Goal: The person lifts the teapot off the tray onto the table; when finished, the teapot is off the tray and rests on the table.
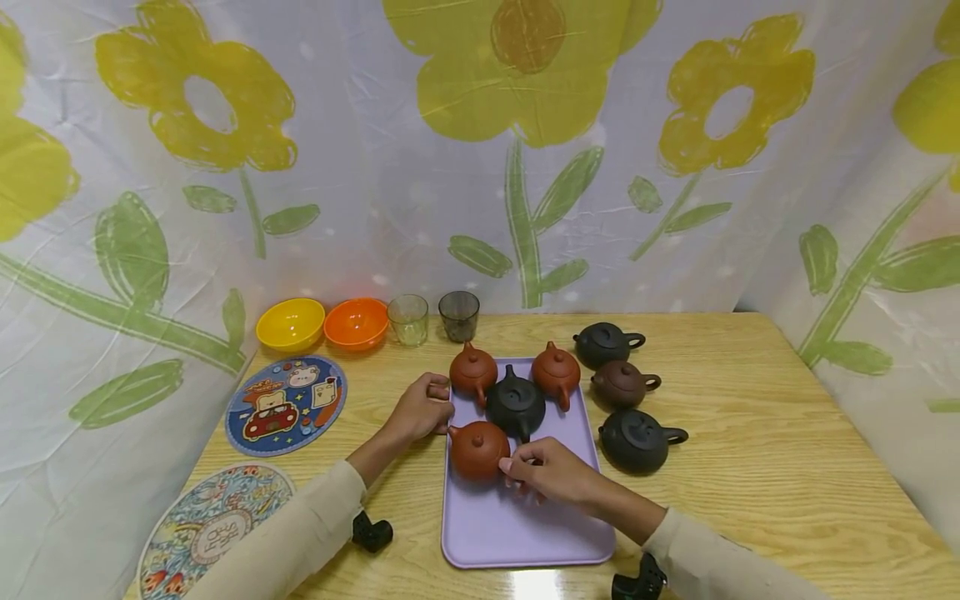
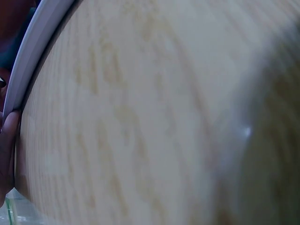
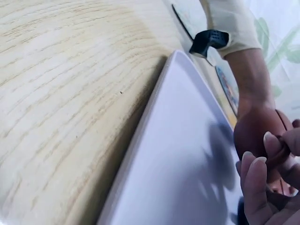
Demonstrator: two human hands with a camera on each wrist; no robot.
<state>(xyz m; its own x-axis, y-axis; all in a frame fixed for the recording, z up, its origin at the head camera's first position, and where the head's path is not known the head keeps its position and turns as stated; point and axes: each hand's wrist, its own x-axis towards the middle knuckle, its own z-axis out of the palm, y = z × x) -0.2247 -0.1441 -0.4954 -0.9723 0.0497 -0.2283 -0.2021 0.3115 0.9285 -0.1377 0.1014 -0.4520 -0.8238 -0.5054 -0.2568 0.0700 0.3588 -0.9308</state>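
Observation:
Near the middle of the lilac tray (image 1: 525,533), my right hand (image 1: 551,473) pinches the handle of a reddish-brown clay teapot (image 1: 477,452), its spout toward the left. The right wrist view shows the fingertips (image 3: 255,164) curled round that handle, with the teapot's body (image 3: 255,131) beyond. My left hand (image 1: 422,408) holds the tray's left rim; in the left wrist view its fingers (image 2: 8,140) lie on both sides of the rim (image 2: 35,51). Behind the held teapot, a black teapot (image 1: 516,405) sits between two more reddish-brown teapots (image 1: 472,373) (image 1: 556,372).
Right of the tray stand two black teapots (image 1: 602,346) (image 1: 634,443) and a dark brown teapot (image 1: 624,384). A yellow bowl (image 1: 291,326), an orange bowl (image 1: 357,325) and two glasses (image 1: 408,321) (image 1: 459,317) line the back. Two round patterned mats (image 1: 287,406) (image 1: 217,529) lie left.

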